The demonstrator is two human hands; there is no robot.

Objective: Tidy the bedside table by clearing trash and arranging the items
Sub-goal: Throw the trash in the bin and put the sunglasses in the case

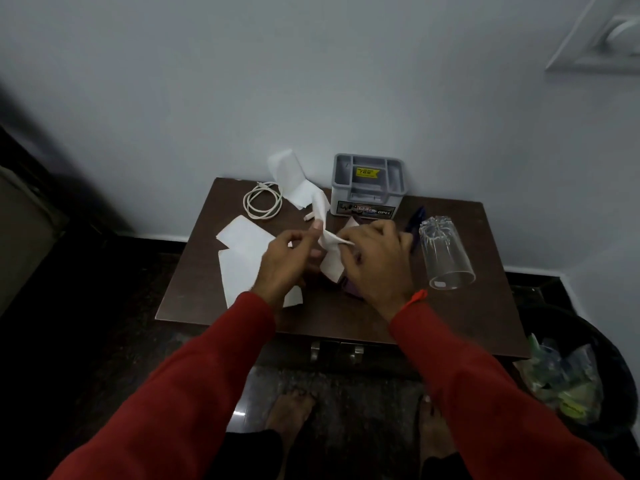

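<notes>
Over the middle of the dark brown bedside table [450, 327], both my hands hold one white piece of paper [325, 237]. My left hand [287, 261] pinches its upper part between thumb and fingers. My right hand [374, 261] grips its right side with curled fingers. More white paper scraps [242, 258] lie flat on the table's left half, and another scrap [289, 174] leans against the wall at the back. A purple object [349, 289] shows partly under my right hand.
A grey plastic organiser box [367, 185] stands at the back, a coiled white cable [261, 202] to its left. A clear glass [443, 251] lies on its side at the right, a dark blue item [417, 218] behind it. A black trash bin [571, 372] with wrappers stands lower right.
</notes>
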